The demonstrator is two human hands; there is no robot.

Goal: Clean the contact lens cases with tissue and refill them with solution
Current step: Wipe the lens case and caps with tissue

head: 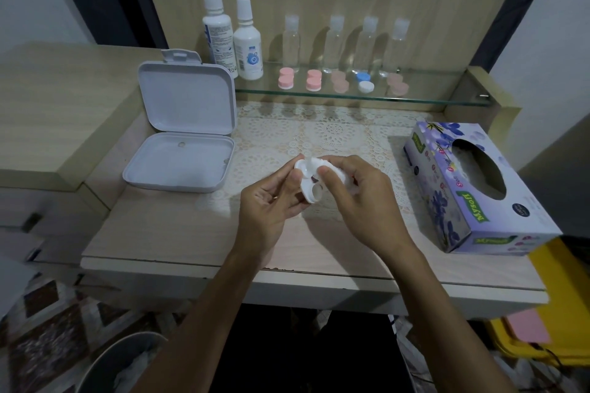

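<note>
White case [308, 183], both hands, prob. wiping.

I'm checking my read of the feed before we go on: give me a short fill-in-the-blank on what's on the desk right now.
1. The left hand holds a white contact lens case while the right hand works it with ____.
2. The white storage box left of the hands has its lid ____.
3. The tissue box lies to the ____ of the hands.
4. The glass shelf carries ____ clear bottles.

Missing words: tissue; open; right; four
</note>
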